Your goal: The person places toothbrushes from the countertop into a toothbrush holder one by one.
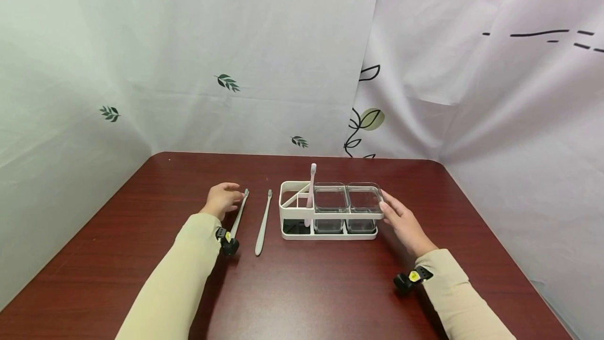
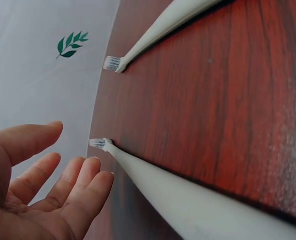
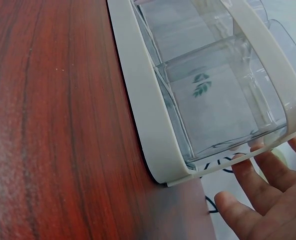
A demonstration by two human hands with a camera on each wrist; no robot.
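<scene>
In the head view my left hand [image 1: 222, 200] is beside the head of a white toothbrush [image 1: 239, 214] lying on the table. The left wrist view shows the thumb apart from the loosely bent fingers [image 2: 83, 195], with nothing between them. A second white toothbrush [image 1: 263, 224] lies to its right. My right hand [image 1: 403, 223] touches the right end of a white toothbrush holder [image 1: 344, 215] with its fingertips. Two clear cups [image 1: 330, 198] sit side by side in the holder, and a pink toothbrush [image 1: 311, 185] stands upright in its left part.
The reddish-brown wooden table [image 1: 292, 293] reaches back to a pale patterned curtain [image 1: 283, 56], which also hangs along both sides. Each wrist carries a small black camera [image 1: 229, 245].
</scene>
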